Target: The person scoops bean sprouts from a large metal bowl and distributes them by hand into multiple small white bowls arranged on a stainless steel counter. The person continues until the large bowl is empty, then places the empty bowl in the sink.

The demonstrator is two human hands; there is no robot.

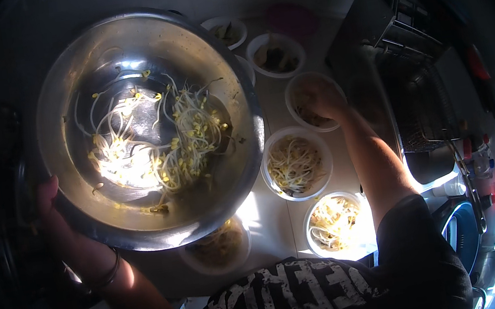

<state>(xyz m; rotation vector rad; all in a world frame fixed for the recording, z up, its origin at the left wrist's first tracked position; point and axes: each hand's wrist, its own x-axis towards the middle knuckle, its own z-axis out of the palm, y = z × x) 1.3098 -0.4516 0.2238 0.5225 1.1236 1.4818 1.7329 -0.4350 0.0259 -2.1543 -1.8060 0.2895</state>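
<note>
A wide stainless-steel bowl [77,69] is held up on the left, tilted towards me. My left hand [50,199] grips its lower left edge, the thumb over the rim. Loose bean sprouts [195,128] with yellow heads lie inside, mostly on the bottom and right. My right hand [325,97] reaches into a round white tub [290,106]; its fingers are in shadow, so their grip is unclear. Nearer me stand a sprout-filled tub [329,162] and a sunlit tub of sprouts [311,240]. Another filled tub [218,268] is partly hidden under the metal bowl.
Farther back are a tub with dark and pale food [253,62] and a tub with green leaves [241,38]. A dark pinkish round object [293,18] lies beyond them. On the right, a wire basket [438,106] sits in a metal appliance [364,45], near small plastic bottles [482,163].
</note>
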